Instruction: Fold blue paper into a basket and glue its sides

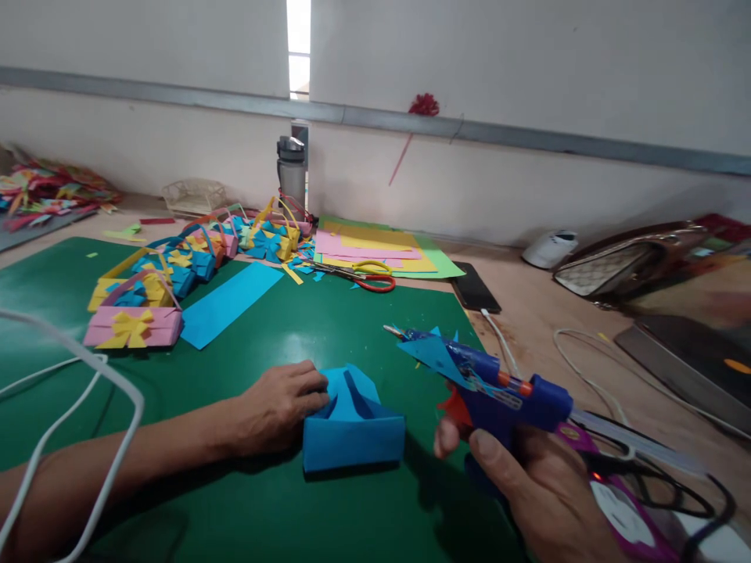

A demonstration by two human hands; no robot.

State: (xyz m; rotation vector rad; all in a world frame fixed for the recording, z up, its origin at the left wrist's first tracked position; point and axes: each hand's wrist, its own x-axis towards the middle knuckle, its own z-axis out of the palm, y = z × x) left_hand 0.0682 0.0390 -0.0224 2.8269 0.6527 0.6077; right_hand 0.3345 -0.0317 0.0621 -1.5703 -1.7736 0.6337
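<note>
A blue folded paper box (353,443) stands on the green mat, its upper flaps partly raised. At its left end my left hand (287,403) is closed on the paper edge, with the fingertips partly hidden. My right hand (540,477) grips a blue hot glue gun (486,375) by its handle, a finger near the orange trigger. The gun's nozzle points left, above and to the right of the box. Scraps of blue paper cling to its barrel, and a clear glue stick (634,438) sticks out of its back.
Several small paper baskets (134,326) with bows line the left, beside a blue paper strip (231,303). Scissors (375,275), coloured sheets (375,242), a phone (476,288) and a bottle (292,176) lie or stand behind. White cables (132,407) cross the left; a purple power strip (622,500) lies right.
</note>
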